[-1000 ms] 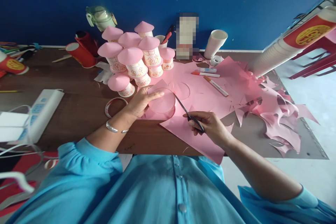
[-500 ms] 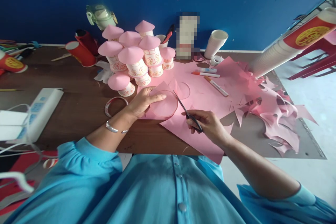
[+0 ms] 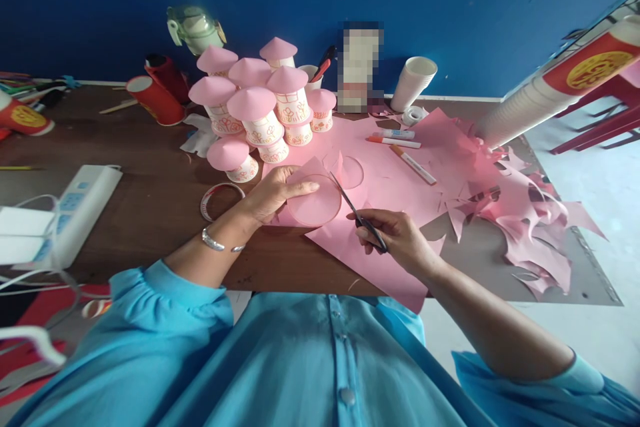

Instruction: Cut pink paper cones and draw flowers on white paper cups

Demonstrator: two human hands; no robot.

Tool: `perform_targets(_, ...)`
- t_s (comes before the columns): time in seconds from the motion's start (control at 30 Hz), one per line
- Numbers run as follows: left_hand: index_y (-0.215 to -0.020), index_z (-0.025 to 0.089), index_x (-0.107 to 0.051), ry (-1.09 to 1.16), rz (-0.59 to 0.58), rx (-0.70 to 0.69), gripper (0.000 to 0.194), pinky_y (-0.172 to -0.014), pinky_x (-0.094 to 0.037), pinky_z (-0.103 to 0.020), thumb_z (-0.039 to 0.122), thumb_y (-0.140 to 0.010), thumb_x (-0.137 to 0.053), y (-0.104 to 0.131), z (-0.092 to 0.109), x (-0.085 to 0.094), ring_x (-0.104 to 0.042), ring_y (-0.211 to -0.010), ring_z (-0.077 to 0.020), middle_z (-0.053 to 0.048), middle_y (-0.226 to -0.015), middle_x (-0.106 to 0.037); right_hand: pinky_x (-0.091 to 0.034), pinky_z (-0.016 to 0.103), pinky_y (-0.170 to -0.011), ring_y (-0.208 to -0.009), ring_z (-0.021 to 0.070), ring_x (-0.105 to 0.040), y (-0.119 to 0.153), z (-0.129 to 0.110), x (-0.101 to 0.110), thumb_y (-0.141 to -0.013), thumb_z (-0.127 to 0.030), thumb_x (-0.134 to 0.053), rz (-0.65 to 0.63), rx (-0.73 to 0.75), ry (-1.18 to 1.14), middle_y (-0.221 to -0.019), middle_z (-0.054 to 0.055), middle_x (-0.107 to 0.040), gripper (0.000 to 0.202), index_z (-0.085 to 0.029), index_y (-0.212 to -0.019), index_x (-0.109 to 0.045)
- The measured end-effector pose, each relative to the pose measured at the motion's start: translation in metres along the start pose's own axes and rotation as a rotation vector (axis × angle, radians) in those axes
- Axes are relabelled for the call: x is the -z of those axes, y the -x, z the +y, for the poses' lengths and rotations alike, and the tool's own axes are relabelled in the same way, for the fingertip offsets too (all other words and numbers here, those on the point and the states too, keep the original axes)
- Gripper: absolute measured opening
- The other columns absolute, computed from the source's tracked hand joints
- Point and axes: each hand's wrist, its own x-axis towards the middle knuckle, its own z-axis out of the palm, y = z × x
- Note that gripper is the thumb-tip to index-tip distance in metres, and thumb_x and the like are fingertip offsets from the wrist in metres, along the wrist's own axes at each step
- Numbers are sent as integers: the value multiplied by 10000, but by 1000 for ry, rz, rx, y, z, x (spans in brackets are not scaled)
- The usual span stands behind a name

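Note:
My left hand (image 3: 277, 195) pinches a piece of pink paper (image 3: 317, 203) with a circle drawn on it, thumb on top. My right hand (image 3: 393, 237) is closed round the handles of dark scissors (image 3: 354, 203). The scissor blades meet the paper at the upper right of the drawn circle, where a strip of paper stands up. Beneath the hands lie larger pink sheets (image 3: 395, 180), one with another circle outline on it.
Decorated paper cups with pink cone tops (image 3: 251, 105) stand behind my left hand. A tape roll (image 3: 207, 203) lies left, near a power strip (image 3: 83, 213). Markers (image 3: 413, 163), pink scraps (image 3: 530, 220) and a leaning cup stack (image 3: 525, 113) are at the right.
The view has shifted very slightly. Both hands keep nearly the same pose, with the paper and the scissors still held.

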Motion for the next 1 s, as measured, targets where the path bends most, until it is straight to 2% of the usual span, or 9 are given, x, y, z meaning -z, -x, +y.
perform_targets(0.23,-983,154,-799,-12,-6,27,381,-755,-540,-287,351,-685,-929,1,1,-1,-686,-804,-171,-38,-918,-775,-481,273,-521,-554,121,-577,1,-1,1,-825,-593,-805,12,-2,12,-659,-5,-624,528,-132,-1080,-772)
perform_targets(0.37,-1070,157,-800,-20,-27,46,445,-755,-544,-290,353,-692,-926,2,2,-1,-693,-824,-179,-45,-950,-778,-483,277,-521,-546,120,-568,1,-1,0,-835,-594,-798,14,13,18,-646,-7,-617,518,-133,-1069,-772)
perform_targets(0.5,-1180,173,-781,-42,-40,-4,517,-814,-557,-311,346,-713,-918,1,3,-1,-704,-909,-206,-51,-1003,-786,-483,278,-523,-543,116,-560,0,-1,-1,-844,-592,-790,11,22,15,-645,-10,-610,518,-127,-1072,-768)
perform_targets(0.77,-1021,150,-791,-21,-47,18,383,-784,-551,-285,328,-708,-922,1,3,-1,-691,-834,-172,-39,-928,-781,-471,267,-507,-540,115,-563,1,1,0,-856,-602,-779,10,15,24,-642,-12,-605,529,-126,-1087,-767)
perform_targets(1.0,-996,141,-777,-22,-51,27,376,-725,-555,-264,318,-699,-927,-1,1,3,-674,-779,-155,-39,-882,-769,-460,256,-493,-533,107,-558,2,3,2,-883,-575,-763,-6,29,28,-664,-4,-614,500,-124,-1099,-775)
